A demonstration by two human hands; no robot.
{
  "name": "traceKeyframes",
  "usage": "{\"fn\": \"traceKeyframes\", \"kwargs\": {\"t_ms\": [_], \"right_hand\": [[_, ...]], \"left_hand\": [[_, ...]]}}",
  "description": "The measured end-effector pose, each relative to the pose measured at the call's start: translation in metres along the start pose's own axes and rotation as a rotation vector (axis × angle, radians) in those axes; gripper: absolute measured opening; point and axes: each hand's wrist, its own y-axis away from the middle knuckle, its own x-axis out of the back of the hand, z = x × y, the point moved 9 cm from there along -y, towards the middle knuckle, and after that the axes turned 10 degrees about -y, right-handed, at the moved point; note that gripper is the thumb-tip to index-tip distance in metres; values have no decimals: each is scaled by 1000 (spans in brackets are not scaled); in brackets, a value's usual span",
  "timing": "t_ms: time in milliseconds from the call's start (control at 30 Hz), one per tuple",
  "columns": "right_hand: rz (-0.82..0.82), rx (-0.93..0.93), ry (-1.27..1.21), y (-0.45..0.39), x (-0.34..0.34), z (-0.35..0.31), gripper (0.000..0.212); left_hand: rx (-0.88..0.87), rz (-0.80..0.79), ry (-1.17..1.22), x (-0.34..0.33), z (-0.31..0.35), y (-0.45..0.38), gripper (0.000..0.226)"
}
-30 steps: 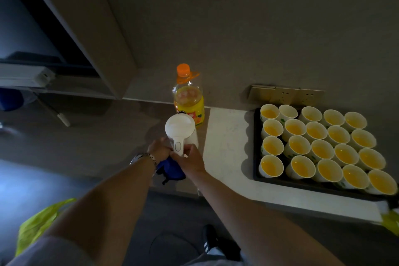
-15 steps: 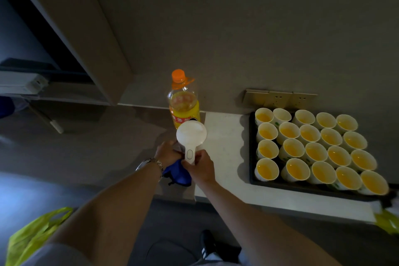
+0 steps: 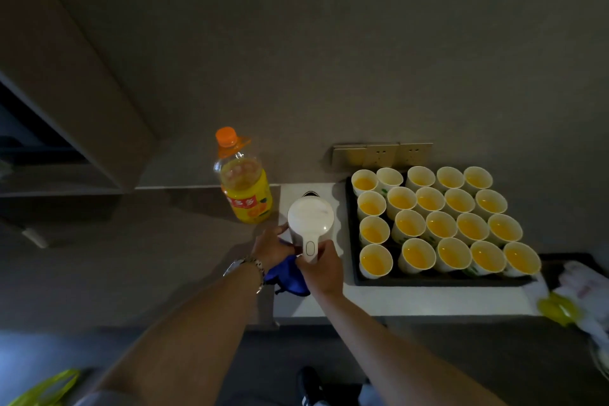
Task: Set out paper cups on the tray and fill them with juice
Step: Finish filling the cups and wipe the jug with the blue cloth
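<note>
A black tray (image 3: 428, 281) on the white counter holds several paper cups (image 3: 440, 224) with orange juice in them. To its left stands a capped juice bottle (image 3: 245, 180), about half full. Between bottle and tray is a white kettle (image 3: 310, 219) with its lid closed. My right hand (image 3: 321, 265) grips the kettle's handle. My left hand (image 3: 272, 245) touches the kettle's left side and presses a blue cloth (image 3: 288, 277) against its base.
Wall sockets (image 3: 382, 153) sit behind the tray. A white and yellow plastic bag (image 3: 573, 300) lies at the counter's right end. A dark lower surface (image 3: 131, 241) extends left of the counter. Another yellow bag (image 3: 43, 387) and my shoe (image 3: 311, 386) are on the floor.
Both hands have carried the kettle and blue cloth rightward, from the dark surface in front of the bottle onto the white counter beside the tray.
</note>
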Motion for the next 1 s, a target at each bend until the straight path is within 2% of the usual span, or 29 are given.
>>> {"fn": "traceKeyframes", "kwargs": {"t_ms": [167, 300, 367, 467, 633, 667, 767, 800, 900, 1000], "right_hand": [[77, 22, -12, -8, 17, 4, 31], [135, 13, 15, -9, 27, 1, 27], [149, 14, 16, -8, 29, -2, 26], [159, 18, 10, -8, 28, -2, 27], [157, 42, -7, -12, 25, -1, 29], [158, 46, -12, -12, 25, -1, 31], [168, 60, -17, -12, 26, -3, 35], [175, 56, -13, -12, 26, -3, 35], [191, 39, -9, -12, 26, -5, 33], [214, 50, 21, -11, 26, -7, 31]], "left_hand": [[39, -76, -48, -8, 38, 12, 89], [80, -45, -68, 1, 46, 12, 71], [166, 8, -106, 15, 35, 11, 53], [255, 116, -142, 45, 20, 15, 4], [409, 156, -22, 76, -13, 14, 21], [428, 184, 0, 83, -17, 12, 32], [483, 293, 76, 104, -25, 9, 110], [472, 331, 63, 113, -23, 10, 121], [359, 388, -64, 136, -15, 1, 128], [285, 413, -3, 150, -14, -5, 106]]}}
